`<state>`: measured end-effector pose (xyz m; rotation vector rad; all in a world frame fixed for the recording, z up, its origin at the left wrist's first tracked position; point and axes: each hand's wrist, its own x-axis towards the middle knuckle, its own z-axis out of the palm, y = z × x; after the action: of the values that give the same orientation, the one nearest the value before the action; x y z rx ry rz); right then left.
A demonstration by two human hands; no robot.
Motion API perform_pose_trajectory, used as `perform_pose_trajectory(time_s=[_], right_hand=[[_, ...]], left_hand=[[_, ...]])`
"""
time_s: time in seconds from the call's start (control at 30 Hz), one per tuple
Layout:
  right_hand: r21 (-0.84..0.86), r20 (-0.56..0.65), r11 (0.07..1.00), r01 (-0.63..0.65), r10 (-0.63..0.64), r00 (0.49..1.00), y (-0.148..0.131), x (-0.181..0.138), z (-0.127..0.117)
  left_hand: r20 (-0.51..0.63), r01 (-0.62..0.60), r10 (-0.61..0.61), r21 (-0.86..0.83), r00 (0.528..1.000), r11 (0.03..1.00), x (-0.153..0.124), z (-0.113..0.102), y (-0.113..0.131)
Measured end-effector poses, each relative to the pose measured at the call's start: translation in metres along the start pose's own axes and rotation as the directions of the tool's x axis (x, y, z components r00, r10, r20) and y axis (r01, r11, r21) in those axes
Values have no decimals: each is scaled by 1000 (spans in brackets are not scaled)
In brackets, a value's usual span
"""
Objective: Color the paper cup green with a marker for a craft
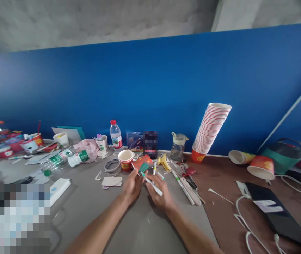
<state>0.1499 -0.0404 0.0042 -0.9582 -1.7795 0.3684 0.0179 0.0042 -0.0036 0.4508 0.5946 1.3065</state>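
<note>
Both hands meet at frame centre. Right hand (159,195) grips a white marker (153,186), angled up-left. Left hand (131,185) has its fingers closed on the marker's green end, just below a red-green card (143,163) and a cup (126,159). Cup stack (212,130) leans at right.

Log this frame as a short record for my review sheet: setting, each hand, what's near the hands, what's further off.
setting: grey table against a blue wall
left hand: left hand pinches a green card
right hand: right hand holds a white marker, angled toward the card
near hands: red cup, loose pens
further off: leaning cup stack, water bottle, jar, dark tablet beside a white cable
</note>
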Motion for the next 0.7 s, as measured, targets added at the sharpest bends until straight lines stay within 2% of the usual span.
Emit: perform_pose_trajectory(time_s=[0.07,0.2,0.37,0.5,0.63,0.7], right_hand=[[-3,49,999,34,-34,998,-1,0,1],[-21,-35,1000,3,-4,999,-2,0,3],[-32,78,996,88,-85,993,-2,0,4],[-35,9,999,22,-21,1000,-3,-1,4],[-41,44,997,62,-60,997,-2,-1,4],[-45,12,997,55,-55,998,-2,-1,4]], left_hand=[[-6,-10,10,-3,1000,1000,0,-1,0],[21,-2,2,-7,1000,1000,-1,-2,2],[13,27,-27,-20,1000,999,-1,-2,4],[22,21,-21,-8,1000,1000,1,-5,2],[-6,-2,2,-24,1000,1000,2,-7,1],[6,6,-6,-17,1000,1000,3,-7,2]])
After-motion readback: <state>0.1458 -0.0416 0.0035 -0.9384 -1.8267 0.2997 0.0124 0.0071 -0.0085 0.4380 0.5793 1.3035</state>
